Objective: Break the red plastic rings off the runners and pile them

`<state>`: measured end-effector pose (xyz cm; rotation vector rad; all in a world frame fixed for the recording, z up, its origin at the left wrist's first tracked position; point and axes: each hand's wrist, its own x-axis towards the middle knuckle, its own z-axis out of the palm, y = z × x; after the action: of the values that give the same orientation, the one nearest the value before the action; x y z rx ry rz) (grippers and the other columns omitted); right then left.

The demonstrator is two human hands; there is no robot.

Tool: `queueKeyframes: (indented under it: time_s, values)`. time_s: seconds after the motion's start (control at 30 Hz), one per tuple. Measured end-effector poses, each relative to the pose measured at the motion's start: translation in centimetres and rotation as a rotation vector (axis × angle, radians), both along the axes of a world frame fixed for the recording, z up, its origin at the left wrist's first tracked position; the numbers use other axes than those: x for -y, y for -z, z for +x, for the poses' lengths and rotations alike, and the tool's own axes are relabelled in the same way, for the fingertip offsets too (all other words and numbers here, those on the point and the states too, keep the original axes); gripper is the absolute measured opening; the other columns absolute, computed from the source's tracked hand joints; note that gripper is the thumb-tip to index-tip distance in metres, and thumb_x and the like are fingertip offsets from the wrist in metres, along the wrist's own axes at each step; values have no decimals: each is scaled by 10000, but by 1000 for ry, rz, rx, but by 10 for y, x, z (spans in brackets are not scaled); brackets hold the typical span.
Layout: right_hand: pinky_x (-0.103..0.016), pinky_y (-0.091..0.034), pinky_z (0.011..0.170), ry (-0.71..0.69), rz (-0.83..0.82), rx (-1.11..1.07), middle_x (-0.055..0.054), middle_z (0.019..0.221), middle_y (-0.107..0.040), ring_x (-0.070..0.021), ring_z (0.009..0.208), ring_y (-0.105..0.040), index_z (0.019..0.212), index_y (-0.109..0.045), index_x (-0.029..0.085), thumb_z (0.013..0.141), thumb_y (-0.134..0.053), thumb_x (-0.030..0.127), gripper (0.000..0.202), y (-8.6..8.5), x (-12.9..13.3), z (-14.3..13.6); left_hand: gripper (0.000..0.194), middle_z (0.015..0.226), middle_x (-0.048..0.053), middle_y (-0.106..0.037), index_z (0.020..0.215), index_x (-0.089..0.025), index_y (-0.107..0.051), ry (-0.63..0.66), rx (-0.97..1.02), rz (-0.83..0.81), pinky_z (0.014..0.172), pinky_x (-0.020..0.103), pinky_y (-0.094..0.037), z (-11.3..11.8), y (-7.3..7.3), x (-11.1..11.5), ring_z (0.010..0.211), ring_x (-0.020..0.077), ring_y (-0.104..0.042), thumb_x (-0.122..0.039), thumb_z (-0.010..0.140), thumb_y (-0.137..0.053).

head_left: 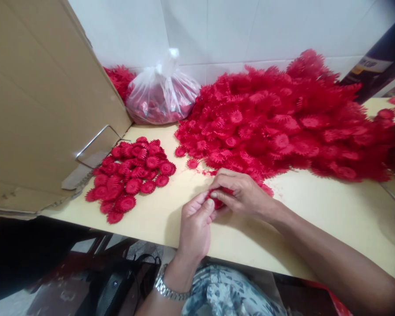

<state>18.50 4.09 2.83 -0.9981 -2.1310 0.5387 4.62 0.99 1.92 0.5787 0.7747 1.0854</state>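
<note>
Pale yellow table [145, 226] against a white wall [213, 30], cardboard [49, 101] on the left side. Left hand [195, 219] and right hand [238, 191] meet over the table's near part; fingers of both pinched on a red piece [219, 202], mostly hidden by them. Small pile [134, 169] of red discs to the left, big pile [283, 127] of red fringed pieces behind and right. Tied clear bag [164, 94] with red contents sits by the wall, next to the big pile. Watch [171, 287] on left wrist.

Silver watch [172, 287]; blue-white patterned clothing [230, 292]
</note>
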Motion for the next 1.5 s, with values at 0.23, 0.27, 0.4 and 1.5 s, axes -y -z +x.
queueKeyframes:
  time_s: [0.23, 0.27, 0.4, 1.5]
  values:
    - [-231, -392, 533, 195, 436, 289, -41, 659, -524, -133, 597, -463, 784, -582, 129, 860, -388, 57, 220, 9, 0, -1, 142, 759, 61, -704, 845, -119, -686, -77, -40, -23, 777, 331, -520, 1, 2, 0, 784, 184, -664, -165, 722, -631]
    - [-232, -385, 522, 264, 483, 308, -38, 651, -520, -133, 586, -459, 792, -586, 132, 857, -389, 54, 222, 8, -3, 4, 127, 749, 64, -705, 825, -112, -681, -86, -46, -40, 772, 341, -524, 0, 2, 0, 762, 187, -669, -166, 720, -635]
    - [-277, -426, 592, 571, 595, 418, -67, 720, -573, -169, 666, -509, 904, -615, 140, 837, -421, 55, 223, 3, -15, 36, 106, 781, 95, -718, 802, -89, -663, -67, -34, -81, 798, 360, -523, -4, 1, 1, 767, 207, -685, -161, 735, -625]
    - [-345, -443, 723, 270, 428, 227, -103, 891, -622, -206, 825, -541, 986, -617, 144, 858, -537, 285, 206, 0, -8, 19, 96, 738, 66, -702, 792, -97, -657, -48, 63, -143, 803, 377, -523, -4, 0, -3, 722, 185, -680, -164, 742, -609]
